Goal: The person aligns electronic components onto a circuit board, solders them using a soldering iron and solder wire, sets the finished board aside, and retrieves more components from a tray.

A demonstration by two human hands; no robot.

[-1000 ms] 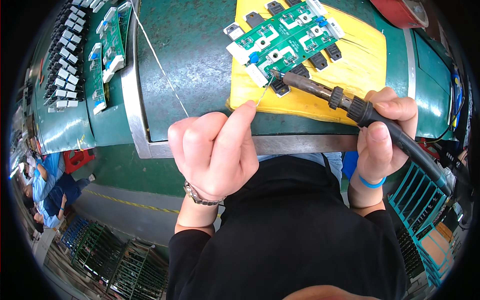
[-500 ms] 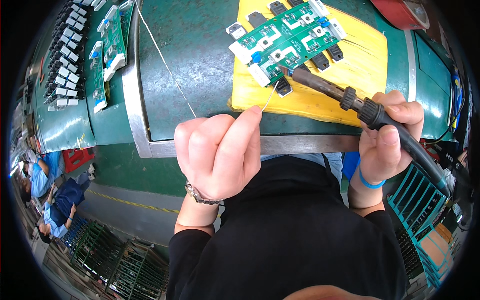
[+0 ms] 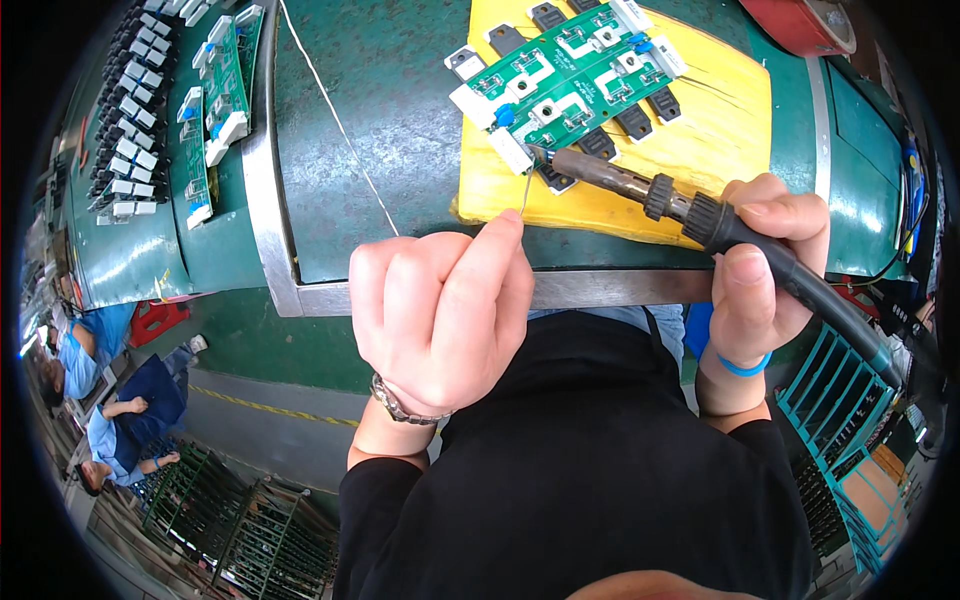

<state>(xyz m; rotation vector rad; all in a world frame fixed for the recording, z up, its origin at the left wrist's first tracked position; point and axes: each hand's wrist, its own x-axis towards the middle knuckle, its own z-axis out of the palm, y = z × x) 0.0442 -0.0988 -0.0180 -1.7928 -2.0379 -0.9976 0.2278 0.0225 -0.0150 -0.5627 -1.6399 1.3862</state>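
My left hand (image 3: 440,310), with a metal watch at its wrist, is closed in a pinch on a thin solder wire (image 3: 345,140). The wire's short end rises from the fingertips to the near left corner of a green circuit board (image 3: 570,80). My right hand (image 3: 765,265) grips a soldering iron (image 3: 690,205) by its black handle, a blue band round the wrist. The iron's tip meets or nearly meets that same corner, close to the wire end; actual contact I cannot make out. White connectors, blue parts and black flat components sit along the board's edges.
Beneath the board lies a yellow pad (image 3: 720,130) on the green worktop (image 3: 400,90). Further boards (image 3: 230,80) and rows of black-and-white parts (image 3: 135,110) stand at left. A red bowl (image 3: 800,25) is at the far right, a teal rack (image 3: 840,430) below. Two people sit at lower left.
The iron has shifted left, its tip moving from the board's near edge to the near left corner. The board has slid slightly left. A person at lower left has changed posture.
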